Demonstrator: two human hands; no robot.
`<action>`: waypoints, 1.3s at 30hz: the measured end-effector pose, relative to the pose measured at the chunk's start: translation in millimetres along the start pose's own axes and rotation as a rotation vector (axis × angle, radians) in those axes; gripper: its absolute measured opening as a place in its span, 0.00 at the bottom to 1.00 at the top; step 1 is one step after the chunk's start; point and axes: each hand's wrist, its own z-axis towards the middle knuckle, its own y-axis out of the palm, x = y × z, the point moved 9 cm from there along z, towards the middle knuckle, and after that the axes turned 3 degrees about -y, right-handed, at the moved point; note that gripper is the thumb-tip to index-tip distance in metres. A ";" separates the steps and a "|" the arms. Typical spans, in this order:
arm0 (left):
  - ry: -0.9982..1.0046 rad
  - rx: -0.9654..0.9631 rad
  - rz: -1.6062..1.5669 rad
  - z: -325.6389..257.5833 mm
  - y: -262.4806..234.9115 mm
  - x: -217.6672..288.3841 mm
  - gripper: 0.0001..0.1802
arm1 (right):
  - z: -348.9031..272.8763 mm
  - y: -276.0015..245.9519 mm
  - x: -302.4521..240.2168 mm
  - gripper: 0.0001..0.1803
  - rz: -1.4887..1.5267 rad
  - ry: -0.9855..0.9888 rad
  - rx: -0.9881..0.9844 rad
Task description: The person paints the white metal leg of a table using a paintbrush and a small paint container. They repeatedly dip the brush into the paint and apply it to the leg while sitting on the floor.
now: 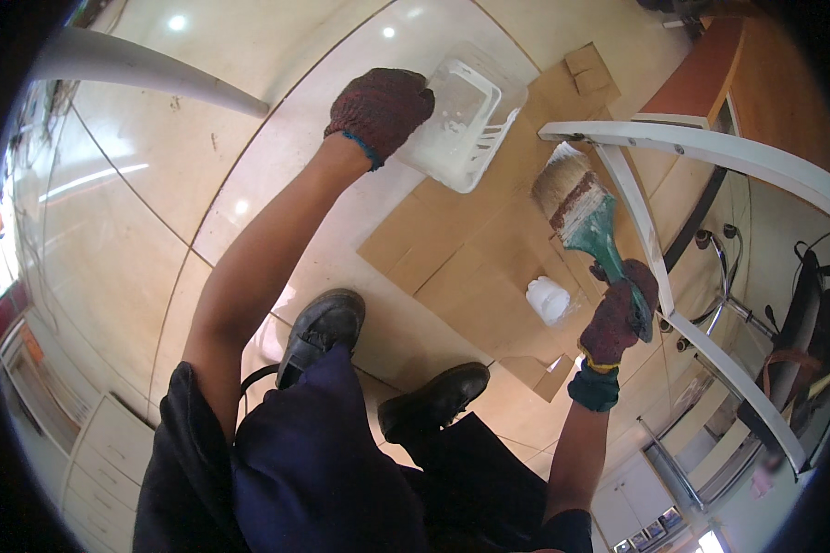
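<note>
My left hand (379,108), in a dark red knit glove, grips the rim of a white plastic tray (459,115) with a slotted side, held above the floor. My right hand (618,318), gloved the same way, is shut on the green handle of a wide paintbrush (576,205). Its pale bristles point up toward a white-painted frame (650,249) and sit just left of the frame's bar. A small white lid or cup (548,300) lies on the cardboard below the brush.
Flat brown cardboard sheets (470,267) cover part of the glossy beige tiled floor (138,221). My two black shoes (323,327) stand at the cardboard's edge. A grey pole (148,66) crosses upper left. A wooden desk (710,69) and chair legs (719,276) stand to the right.
</note>
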 end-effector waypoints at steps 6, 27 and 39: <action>-0.051 -0.075 0.001 -1.9 1.2 -4.2 0.18 | 19.0 29.3 15.6 0.09 -0.139 -0.055 -0.122; -0.009 -0.106 0.009 -11.2 8.6 11.2 0.20 | 33.9 59.7 -39.7 0.13 -0.494 -0.419 -0.204; -0.004 -0.100 -0.073 -16.5 32.0 23.5 0.18 | 23.8 62.8 -50.5 0.16 -0.367 -0.403 -0.243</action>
